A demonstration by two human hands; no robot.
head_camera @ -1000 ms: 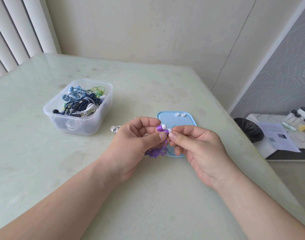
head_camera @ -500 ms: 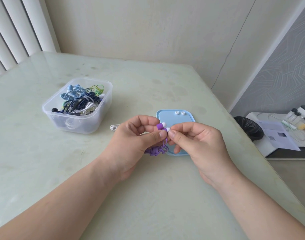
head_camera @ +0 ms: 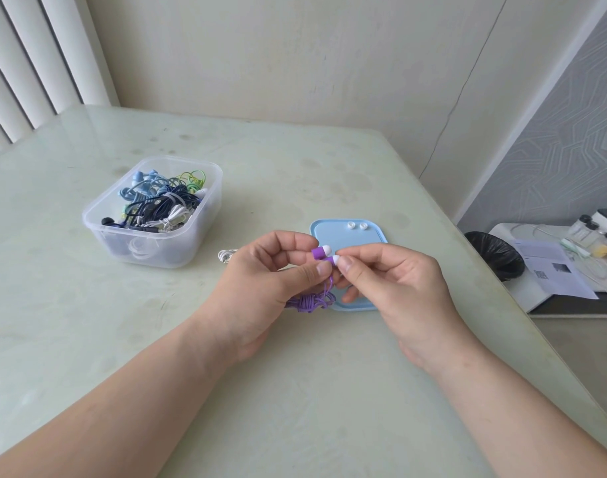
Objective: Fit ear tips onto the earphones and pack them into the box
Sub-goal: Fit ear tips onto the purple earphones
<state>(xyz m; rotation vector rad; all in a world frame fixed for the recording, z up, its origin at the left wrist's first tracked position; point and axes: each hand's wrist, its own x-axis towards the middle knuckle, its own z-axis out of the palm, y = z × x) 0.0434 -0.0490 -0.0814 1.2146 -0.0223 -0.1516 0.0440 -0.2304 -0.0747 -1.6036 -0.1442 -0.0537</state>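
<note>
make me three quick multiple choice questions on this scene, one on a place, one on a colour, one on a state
1. Where do the two loose ear tips lie?
A) on the floor
B) on the blue tray
C) in a drawer

2. What colour are the earphones that the left hand and right hand hold?
A) purple
B) red
C) orange

3. How is the clear box?
A) lidded
B) open, holding coiled cables
C) tipped on its side

Answers:
1 B, both tips sit near the tray's far edge.
2 A, purple buds and cord show between the fingers.
3 B, the cables show through its open top.
</note>
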